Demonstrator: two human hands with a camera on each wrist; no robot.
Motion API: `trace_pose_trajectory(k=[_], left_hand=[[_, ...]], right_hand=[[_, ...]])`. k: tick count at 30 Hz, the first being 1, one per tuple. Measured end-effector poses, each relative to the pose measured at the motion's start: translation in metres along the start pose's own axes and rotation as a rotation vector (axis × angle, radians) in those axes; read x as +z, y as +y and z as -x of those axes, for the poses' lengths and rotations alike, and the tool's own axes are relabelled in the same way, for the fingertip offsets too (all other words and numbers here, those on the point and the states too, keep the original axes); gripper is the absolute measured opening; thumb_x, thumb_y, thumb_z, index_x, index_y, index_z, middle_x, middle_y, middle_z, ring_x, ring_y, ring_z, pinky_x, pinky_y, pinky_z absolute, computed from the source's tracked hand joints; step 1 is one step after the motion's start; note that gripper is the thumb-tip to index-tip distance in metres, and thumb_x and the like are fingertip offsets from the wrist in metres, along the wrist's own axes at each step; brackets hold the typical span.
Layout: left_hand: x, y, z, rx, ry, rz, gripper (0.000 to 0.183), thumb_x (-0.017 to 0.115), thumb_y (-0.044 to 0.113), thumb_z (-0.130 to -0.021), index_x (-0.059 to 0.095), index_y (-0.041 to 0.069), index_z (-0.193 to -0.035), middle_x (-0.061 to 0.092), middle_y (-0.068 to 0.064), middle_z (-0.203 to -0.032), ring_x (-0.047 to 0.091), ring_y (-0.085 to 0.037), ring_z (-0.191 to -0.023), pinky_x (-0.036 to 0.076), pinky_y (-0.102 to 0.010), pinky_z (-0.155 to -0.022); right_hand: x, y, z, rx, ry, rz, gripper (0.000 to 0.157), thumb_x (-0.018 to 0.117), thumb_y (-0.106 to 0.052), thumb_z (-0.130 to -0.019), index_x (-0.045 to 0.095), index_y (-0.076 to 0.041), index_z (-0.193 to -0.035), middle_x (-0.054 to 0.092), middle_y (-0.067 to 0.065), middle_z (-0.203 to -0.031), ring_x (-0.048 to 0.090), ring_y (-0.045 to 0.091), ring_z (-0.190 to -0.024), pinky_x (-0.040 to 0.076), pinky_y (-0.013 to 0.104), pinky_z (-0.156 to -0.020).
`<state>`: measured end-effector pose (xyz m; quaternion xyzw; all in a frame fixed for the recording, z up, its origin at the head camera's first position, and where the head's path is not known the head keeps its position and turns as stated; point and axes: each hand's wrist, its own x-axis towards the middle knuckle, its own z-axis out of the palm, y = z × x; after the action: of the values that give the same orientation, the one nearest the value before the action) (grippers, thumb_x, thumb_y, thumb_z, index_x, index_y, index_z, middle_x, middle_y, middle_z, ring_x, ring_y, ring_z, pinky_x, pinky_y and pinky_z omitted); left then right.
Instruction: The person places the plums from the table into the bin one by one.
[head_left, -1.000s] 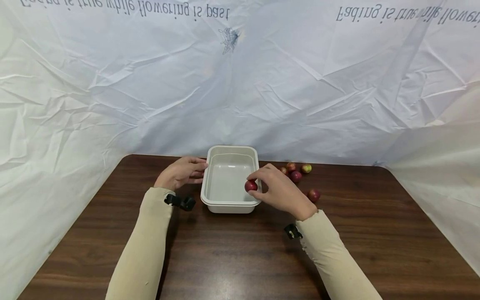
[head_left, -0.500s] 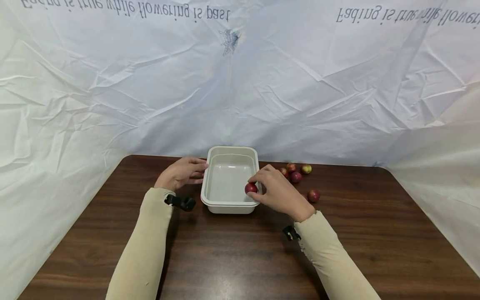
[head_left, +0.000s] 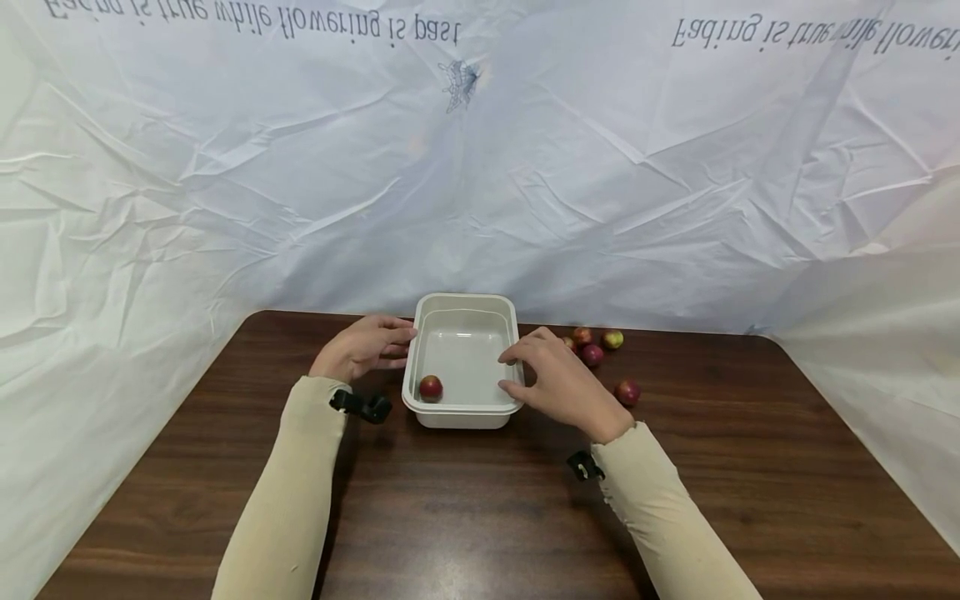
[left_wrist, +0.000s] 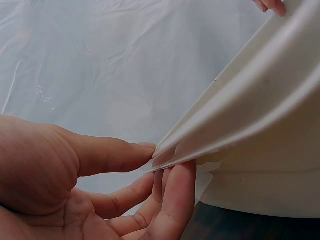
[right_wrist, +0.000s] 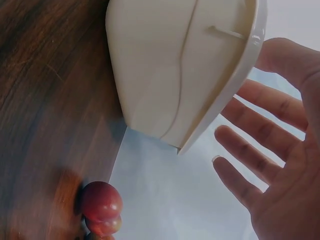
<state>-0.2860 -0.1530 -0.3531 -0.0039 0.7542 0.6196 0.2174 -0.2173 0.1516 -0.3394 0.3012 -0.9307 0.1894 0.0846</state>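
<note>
A white rectangular plastic container (head_left: 461,417) stands on the table, with a red plum (head_left: 431,387) lying inside at its near left corner. At the container's left side, the left hand (head_left: 367,347) pinches the rim (left_wrist: 200,120) between thumb and fingers. Over the right rim, the right hand (head_left: 558,379) is spread, thumb and index finger apart with nothing between them; the right wrist view shows this hand (right_wrist: 285,125) with its fingers loosely extended beside the container wall (right_wrist: 150,65).
To the right of the container lie several more plums: a dark red one (head_left: 592,356), a yellow-green one (head_left: 612,338) and a lone red one (head_left: 627,392) nearer. The brown wooden table (head_left: 465,517) ends at a white printed sheet (head_left: 465,208) behind.
The right hand has let go of the plum, which now lies in the container, at its near left corner. The left hand stays at the container's rim.
</note>
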Motion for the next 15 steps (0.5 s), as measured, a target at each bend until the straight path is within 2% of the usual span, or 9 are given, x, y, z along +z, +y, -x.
trace_pose_trajectory(k=[15], left_hand=[[-0.001, -0.001, 0.0, 0.0, 0.004, -0.021, 0.046, 0.058, 0.022, -0.106, 0.049, 0.001, -0.147, 0.056, -0.02, -0.141, 0.065, -0.019, -0.107, 0.061, -0.033, -0.092]], right_hand=[[-0.013, 0.008, 0.004, 0.011, 0.048, -0.022, 0.03, 0.079, -0.025, -0.091, 0.074, -0.01, -0.117, 0.073, 0.003, -0.118, 0.054, 0.02, -0.11, 0.052, 0.038, -0.097]])
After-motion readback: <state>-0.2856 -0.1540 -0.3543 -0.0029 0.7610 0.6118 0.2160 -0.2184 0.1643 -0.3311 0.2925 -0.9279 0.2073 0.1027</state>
